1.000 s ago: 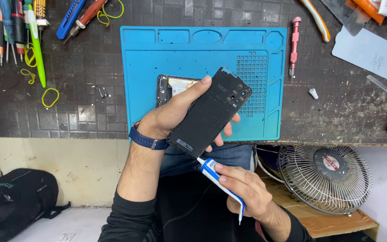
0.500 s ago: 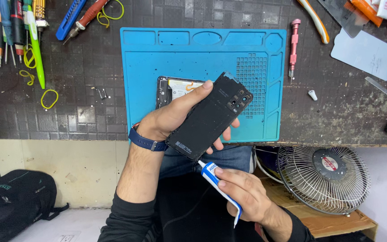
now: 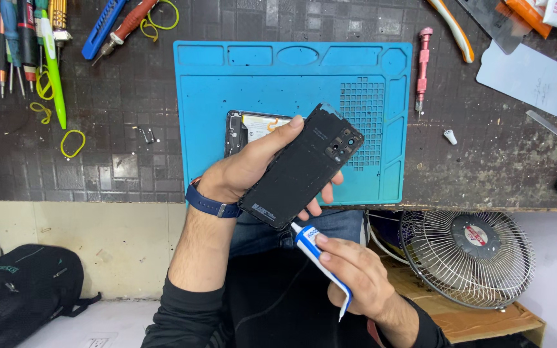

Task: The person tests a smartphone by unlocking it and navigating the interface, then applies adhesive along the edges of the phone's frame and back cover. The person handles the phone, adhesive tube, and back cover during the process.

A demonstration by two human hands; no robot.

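My left hand (image 3: 247,169) holds a black phone back cover (image 3: 301,166), tilted, inner side up, with its camera cut-outs toward the upper right. My right hand (image 3: 356,278) grips a small blue and white glue tube (image 3: 320,263), and the tube's white tip touches the cover's lower edge. Behind the cover, an opened phone body (image 3: 246,127) lies on the blue work mat (image 3: 291,74). A dark blue watch band circles my left wrist.
Screwdrivers and tweezers (image 3: 14,45) line the bench's left side, with yellow rubber bands (image 3: 72,143). A pink screwdriver (image 3: 423,61) lies right of the mat, next to a clear plastic sheet (image 3: 527,77). A small fan (image 3: 469,258) stands below the bench, and a black bag (image 3: 24,287) sits on the floor.
The right hand has brought the glue tube up, so its tip now meets the cover's lower edge. The left hand has shifted the cover only slightly.
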